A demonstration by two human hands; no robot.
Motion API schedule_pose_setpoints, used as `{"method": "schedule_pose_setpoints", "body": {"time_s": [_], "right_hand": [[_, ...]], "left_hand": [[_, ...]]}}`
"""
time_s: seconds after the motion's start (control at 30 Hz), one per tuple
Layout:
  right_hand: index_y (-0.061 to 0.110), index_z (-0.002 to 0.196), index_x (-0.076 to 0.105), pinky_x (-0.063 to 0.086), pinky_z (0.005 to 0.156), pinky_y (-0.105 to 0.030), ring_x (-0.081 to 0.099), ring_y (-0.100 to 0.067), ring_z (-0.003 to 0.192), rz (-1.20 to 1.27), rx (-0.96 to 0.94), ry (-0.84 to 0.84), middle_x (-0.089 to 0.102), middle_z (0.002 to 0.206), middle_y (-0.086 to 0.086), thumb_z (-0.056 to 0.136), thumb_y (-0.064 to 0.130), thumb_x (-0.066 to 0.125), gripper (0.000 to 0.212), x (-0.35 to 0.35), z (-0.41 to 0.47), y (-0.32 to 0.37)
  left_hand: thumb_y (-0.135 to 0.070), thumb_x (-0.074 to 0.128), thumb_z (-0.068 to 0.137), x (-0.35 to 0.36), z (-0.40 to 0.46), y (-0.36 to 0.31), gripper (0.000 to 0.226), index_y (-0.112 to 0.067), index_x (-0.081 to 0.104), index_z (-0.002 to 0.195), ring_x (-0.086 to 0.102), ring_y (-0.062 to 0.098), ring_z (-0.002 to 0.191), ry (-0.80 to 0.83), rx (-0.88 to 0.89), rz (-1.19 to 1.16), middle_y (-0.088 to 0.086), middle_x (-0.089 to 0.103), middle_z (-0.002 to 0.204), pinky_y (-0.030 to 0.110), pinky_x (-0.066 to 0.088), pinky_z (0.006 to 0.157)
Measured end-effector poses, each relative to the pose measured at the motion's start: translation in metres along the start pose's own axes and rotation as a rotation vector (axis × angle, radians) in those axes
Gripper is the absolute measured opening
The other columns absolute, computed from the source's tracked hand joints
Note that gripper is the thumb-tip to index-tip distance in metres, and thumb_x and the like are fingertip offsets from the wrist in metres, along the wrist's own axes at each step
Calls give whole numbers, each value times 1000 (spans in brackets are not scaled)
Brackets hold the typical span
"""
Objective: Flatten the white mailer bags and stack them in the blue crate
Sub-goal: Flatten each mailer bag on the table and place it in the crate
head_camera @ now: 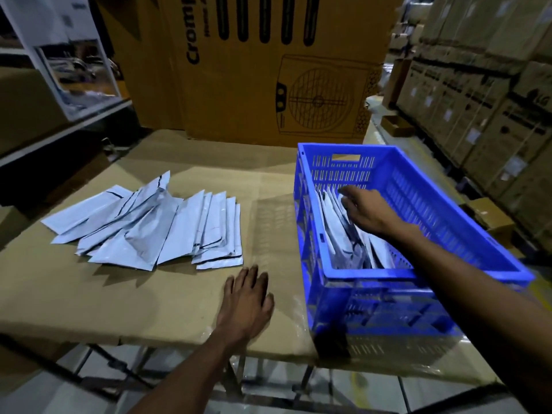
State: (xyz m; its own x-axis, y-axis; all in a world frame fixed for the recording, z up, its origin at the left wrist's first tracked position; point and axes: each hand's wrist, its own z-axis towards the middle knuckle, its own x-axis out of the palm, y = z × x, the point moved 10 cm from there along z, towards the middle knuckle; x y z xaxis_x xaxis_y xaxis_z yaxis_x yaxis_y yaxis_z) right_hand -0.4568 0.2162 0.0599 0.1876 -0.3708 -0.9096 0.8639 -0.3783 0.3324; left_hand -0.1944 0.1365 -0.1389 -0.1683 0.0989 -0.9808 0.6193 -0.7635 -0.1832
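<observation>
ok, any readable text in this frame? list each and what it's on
"Crom", cut off at the frame's top: printed sideways on the big cardboard box behind the table.
"LG": on a stacked carton at far right.
Smaller line beside "Crom": blurred, unreadable.
Carton stickers, papers on the left shelf: too small.
White mailer bags, blue crate: none.

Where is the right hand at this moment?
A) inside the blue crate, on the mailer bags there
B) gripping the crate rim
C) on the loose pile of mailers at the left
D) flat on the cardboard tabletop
A: the right hand reaches over the blue crate wall, fingers on the stacked mailer bags inside; it is the left hand that lies flat on the cardboard tabletop.
</observation>
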Motion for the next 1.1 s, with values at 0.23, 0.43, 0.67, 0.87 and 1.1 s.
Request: {"method": "schedule_pose_setpoints", "body": {"time_s": [0.23,0.43,0.67,0.87,1.1], "right_hand": [[10,125,62,47,80,-37,65,-36,99,132,-252,-68,72,103,-17,100,29,51,33,17,8,119],[18,130,56,50,89,-45,60,-37,113,-82,-377,216,67,123,-10,95,36,46,41,95,34,193],[29,133,53,49,88,-39,58,-35,113,-344,-370,457,56,128,-12,93,23,53,41,202,48,224],[23,126,55,47,88,-40,48,-30,125,-457,-458,280,48,139,-7,87,12,54,40,233,63,211],[21,102,68,53,79,-37,53,-27,119,-357,-445,272,57,133,-2,81,8,55,28,247,72,210]], "left_hand": [[-44,40,97,-8,-23,43,53,-22,56,142,47,29,139,-59,108,-95,7,50,152,46,37,114],[-40,45,92,-27,-43,110,48,-20,62,132,52,31,131,-120,-21,-53,9,57,145,44,43,108],[-36,47,90,-40,-47,157,48,-17,63,130,49,30,133,-167,-249,-7,9,57,144,45,40,110],[-39,40,90,-37,-45,151,58,-17,53,142,38,29,145,-115,-259,-27,9,46,155,47,24,121],[-40,37,90,-33,-44,152,61,-16,51,144,33,29,148,-111,-251,-50,9,42,158,48,20,123]]}}
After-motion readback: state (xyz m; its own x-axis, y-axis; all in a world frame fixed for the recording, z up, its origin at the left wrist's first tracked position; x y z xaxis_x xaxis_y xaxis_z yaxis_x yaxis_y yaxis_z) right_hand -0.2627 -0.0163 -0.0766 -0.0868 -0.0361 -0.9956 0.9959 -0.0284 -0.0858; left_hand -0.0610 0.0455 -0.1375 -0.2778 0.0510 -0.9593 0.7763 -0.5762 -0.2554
